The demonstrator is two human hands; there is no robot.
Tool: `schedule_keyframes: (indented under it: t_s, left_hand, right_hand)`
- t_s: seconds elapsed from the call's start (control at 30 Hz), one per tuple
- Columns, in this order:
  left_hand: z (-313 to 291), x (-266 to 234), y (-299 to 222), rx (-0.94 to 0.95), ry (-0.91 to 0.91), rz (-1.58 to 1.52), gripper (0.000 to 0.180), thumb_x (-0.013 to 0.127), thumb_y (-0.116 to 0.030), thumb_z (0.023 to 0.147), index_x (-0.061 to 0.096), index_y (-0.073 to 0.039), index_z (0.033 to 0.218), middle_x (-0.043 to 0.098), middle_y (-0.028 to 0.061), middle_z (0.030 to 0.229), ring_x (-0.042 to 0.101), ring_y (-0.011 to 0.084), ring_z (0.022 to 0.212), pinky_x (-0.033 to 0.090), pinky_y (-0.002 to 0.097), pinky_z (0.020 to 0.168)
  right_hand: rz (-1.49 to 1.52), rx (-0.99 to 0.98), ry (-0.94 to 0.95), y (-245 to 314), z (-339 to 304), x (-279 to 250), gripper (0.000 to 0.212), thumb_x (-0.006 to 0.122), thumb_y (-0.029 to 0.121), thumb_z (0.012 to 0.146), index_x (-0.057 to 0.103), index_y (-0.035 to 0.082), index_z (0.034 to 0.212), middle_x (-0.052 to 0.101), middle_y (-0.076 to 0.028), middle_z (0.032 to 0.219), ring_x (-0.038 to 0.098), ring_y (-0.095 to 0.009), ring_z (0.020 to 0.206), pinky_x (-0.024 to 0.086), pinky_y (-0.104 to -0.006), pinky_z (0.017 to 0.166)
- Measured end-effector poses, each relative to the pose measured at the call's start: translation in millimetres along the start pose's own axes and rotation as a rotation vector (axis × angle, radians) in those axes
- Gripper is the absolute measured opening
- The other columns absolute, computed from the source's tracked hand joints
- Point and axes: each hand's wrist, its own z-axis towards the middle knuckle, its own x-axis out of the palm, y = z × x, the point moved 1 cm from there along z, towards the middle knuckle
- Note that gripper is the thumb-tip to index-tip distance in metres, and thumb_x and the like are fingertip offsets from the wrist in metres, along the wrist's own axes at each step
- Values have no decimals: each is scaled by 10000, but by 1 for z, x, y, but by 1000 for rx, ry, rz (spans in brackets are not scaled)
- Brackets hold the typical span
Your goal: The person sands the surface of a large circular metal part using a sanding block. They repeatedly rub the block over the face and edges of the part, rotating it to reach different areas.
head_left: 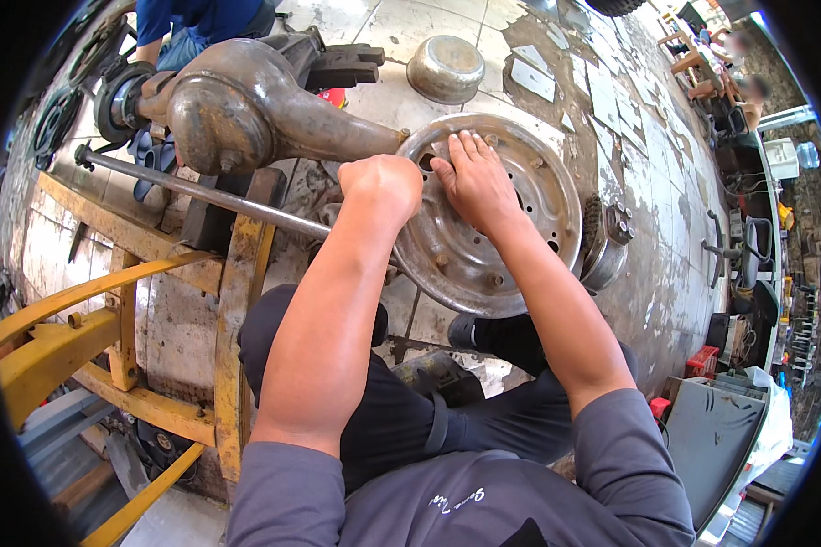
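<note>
A round, worn metal brake plate [545,196] with bolts and holes in its face stands upright before me, beside the tube of a heavy rusty axle housing [233,100]. My right hand [477,179] lies flat on its face, fingers stretched upward. At the left edge of the plate my left hand [381,189] is closed in a fist; whatever it grips is hidden behind the knuckles. A long steel shaft [210,202] runs from the far left toward my left forearm.
A yellow metal frame [237,337] stands to my left. Beyond the plate sits a round metal drum [446,69]; a bolted hub part [611,239] lies right of it. A person in blue [192,27] is at the upper left. A grey cabinet [716,438] stands at right.
</note>
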Motion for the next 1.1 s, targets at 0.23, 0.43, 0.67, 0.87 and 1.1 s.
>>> schedule_keyframes:
  t_s: [0.23, 0.43, 0.67, 0.87, 1.1]
  left_hand:
    - [-2, -1, -1, -1, 8, 6, 266, 680, -154, 876, 774, -184, 1123, 735, 19, 1202, 687, 209, 1142, 503, 364, 909]
    - [-2, 1, 0, 1, -4, 2, 258, 687, -155, 873, 779, -186, 1112, 738, 17, 1196, 691, 207, 1133, 505, 357, 900]
    - [-3, -2, 0, 33, 5, -10, 275, 650, -106, 851, 761, -105, 1102, 727, 113, 1171, 692, 286, 1109, 535, 405, 916]
    - [-6, -3, 2, 41, -1, -24, 278, 636, -90, 842, 753, -59, 1093, 723, 155, 1161, 693, 326, 1096, 549, 428, 923]
    - [-7, -1, 3, 38, -28, -18, 278, 638, -92, 840, 754, -59, 1090, 725, 150, 1158, 694, 322, 1096, 550, 424, 922]
  right_hand:
    - [4, 3, 22, 1, -6, 1, 673, 402, 485, 1055, 484, -91, 1395, 465, -315, 1460, 414, -439, 1394, 301, -475, 1184]
    - [-8, 19, 45, 4, 0, -2, 682, 402, 486, 1055, 470, -96, 1403, 444, -317, 1476, 397, -437, 1407, 296, -473, 1188]
    - [-18, 35, 60, 2, 6, -4, 692, 408, 491, 1051, 459, -98, 1410, 438, -316, 1481, 394, -437, 1408, 294, -474, 1187]
    - [-10, 42, 70, 8, -9, -7, 705, 450, 493, 1033, 447, -100, 1414, 439, -315, 1483, 390, -436, 1414, 304, -488, 1181]
    - [-43, 79, 73, 11, -2, -2, 735, 442, 526, 1027, 442, -92, 1424, 427, -314, 1493, 380, -438, 1421, 297, -499, 1184]
